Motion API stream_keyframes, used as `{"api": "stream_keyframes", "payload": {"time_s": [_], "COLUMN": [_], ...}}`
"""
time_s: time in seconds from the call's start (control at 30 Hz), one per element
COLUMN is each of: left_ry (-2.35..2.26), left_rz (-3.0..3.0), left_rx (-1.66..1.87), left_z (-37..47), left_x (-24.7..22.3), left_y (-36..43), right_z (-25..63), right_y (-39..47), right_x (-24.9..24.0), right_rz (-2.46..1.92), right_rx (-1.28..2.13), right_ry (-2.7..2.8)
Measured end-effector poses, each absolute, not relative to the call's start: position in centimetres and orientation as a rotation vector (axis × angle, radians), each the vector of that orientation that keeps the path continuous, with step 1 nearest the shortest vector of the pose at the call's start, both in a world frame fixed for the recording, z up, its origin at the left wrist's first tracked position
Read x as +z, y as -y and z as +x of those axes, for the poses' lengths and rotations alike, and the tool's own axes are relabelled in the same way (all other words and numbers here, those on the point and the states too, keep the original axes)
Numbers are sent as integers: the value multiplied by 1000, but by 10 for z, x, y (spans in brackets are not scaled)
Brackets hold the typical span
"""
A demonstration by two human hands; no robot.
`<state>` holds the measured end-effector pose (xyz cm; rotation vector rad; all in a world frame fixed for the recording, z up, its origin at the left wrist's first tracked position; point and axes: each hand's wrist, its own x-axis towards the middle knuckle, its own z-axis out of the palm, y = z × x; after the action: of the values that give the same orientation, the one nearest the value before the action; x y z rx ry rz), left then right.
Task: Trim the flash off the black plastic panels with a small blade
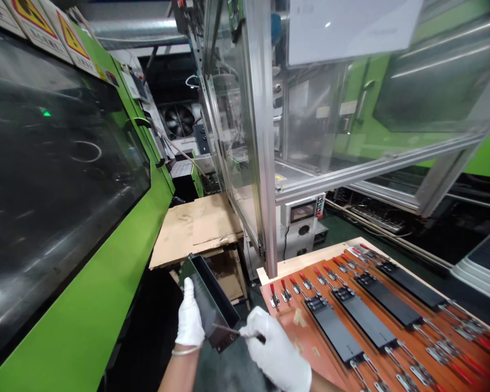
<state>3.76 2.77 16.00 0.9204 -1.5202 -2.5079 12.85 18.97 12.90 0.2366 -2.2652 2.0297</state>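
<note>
A long, dark, open-topped plastic housing (212,305) is tilted in front of me. My left hand (189,318), in a white glove, grips its left side with the thumb along the wall. In my gloved right hand (271,348), thumb and fingers pinch a thin blade-like tool (225,328). Its tip lies across the near end of the housing, by the lower edge. I cannot make out the tool's exact kind, as the glove hides its rear part.
To the right, an orange fixture board (288,321) carries several dark flat panels (330,329) and red-handled toggle clamps (306,280). Cardboard (214,218) covers a table ahead. A green machine (134,256) stands close on the left. An aluminium-framed enclosure (265,163) rises ahead.
</note>
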Motion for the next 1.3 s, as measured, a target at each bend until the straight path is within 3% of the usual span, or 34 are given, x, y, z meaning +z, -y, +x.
{"api": "stream_keyframes", "payload": {"time_s": [0.43, 1.03, 1.3], "left_ry": [1703, 1660, 1497], "left_rz": [924, 801, 863], "left_rx": [-2421, -2617, -2899], "left_z": [38, 41, 51], "left_x": [149, 145, 145], "left_y": [-27, -39, -37], "right_z": [122, 120, 121], "right_y": [-196, -201, -205], "right_x": [130, 125, 132], "right_rz": [358, 621, 705], "right_rx": [1902, 1807, 1737], "right_ry": [2311, 2166, 2265]}}
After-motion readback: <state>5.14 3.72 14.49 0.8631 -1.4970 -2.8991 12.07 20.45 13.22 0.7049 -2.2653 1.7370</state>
